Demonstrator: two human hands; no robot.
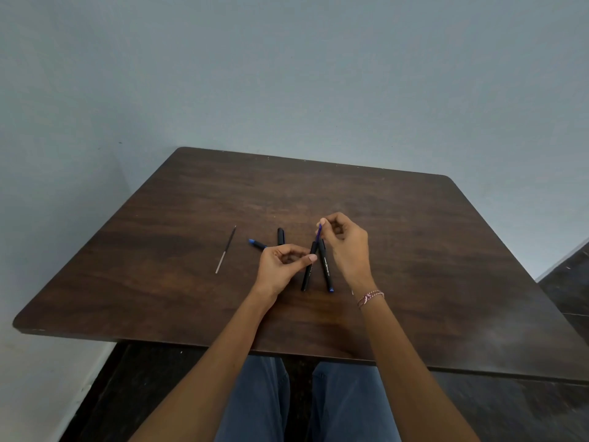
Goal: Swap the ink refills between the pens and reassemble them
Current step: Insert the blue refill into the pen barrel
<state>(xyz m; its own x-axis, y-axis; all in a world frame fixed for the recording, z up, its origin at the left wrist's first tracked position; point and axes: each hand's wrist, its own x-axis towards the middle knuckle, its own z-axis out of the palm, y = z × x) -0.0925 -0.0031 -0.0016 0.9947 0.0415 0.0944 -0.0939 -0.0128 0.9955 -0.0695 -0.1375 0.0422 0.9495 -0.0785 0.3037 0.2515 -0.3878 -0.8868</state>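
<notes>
My left hand [280, 266] pinches a black pen barrel [308, 271] near its upper end, the barrel slanting down to the table. My right hand [344, 240] holds a blue ink refill [319, 231] by its top, with the refill's lower end at the barrel's mouth. A second black barrel with a blue end [327, 269] lies just right of the first. A loose thin refill [225, 250] lies to the left on the table. A blue-tipped cap [257, 244] and a black cap [280, 236] lie behind my left hand.
The dark wooden table [414, 250] stands against a pale blue-grey wall. My knees in blue jeans show under the front edge. A braided bracelet [369, 296] is on my right wrist.
</notes>
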